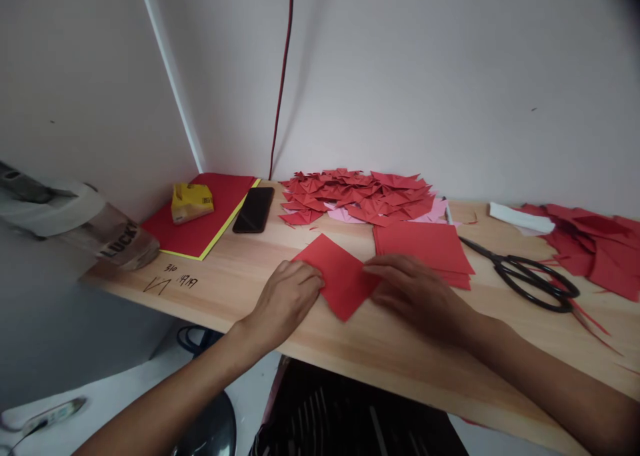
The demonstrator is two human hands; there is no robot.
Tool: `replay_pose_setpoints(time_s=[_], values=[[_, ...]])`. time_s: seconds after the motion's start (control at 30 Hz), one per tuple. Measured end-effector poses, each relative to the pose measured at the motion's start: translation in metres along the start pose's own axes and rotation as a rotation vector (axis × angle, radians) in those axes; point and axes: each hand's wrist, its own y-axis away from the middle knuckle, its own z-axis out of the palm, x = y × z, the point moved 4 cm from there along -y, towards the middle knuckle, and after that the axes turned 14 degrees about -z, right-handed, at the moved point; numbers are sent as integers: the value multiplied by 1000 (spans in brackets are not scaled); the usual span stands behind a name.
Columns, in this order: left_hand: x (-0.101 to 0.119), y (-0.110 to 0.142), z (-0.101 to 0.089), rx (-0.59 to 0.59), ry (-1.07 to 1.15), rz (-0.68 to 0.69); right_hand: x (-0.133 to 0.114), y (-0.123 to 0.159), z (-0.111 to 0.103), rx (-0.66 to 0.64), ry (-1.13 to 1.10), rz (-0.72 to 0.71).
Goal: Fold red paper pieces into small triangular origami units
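Observation:
A square of red paper [346, 276] lies turned cornerwise on the table between my hands, flat as far as I can see. My left hand [287, 303] has its fingers curled and pressed together at the paper's left corner. At the right corner, my right hand [423, 299] pinches the sheet, with the fingertips partly hiding that edge. Just behind my right hand rests a stack of red paper squares [420, 246]. Farther back spreads a heap of folded red paper pieces [357, 196], with some pink ones among them.
Black-handled scissors [530, 281] lie to the right, near loose red paper [600, 243] and a white strip [521, 218]. On the left are a phone [254, 209], red sheets [190, 233] bearing a yellow packet [191, 203], and a clear bottle [125, 239]. A wall stands behind.

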Motion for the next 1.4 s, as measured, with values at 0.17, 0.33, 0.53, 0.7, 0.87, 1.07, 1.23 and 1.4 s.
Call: replay_pose_setpoints(time_s=[0.17, 0.33, 0.53, 0.7, 0.87, 1.07, 1.23, 1.4], values=[[12, 2, 7, -25, -216, 77, -7, -1, 5, -61, 48, -65], [17, -1, 9, -46, -300, 156, -6, -1, 5, -22, 82, -71], [29, -7, 11, -115, -419, 263, -8, -3, 4, -31, 77, -73], [36, -8, 18, -173, -368, 377, -8, -2, 5, -35, 84, -76], [24, -17, 15, -196, -195, 280, -8, -1, 4, -18, 110, -54], [0, -48, 14, -287, 22, -63, -6, -7, -1, 58, 77, 5], [-12, -58, 23, -333, 155, -226, -2, -9, -1, 85, 22, 81], [-17, -59, 29, -337, 194, -247, 4, -6, 0, 58, 12, 183]])
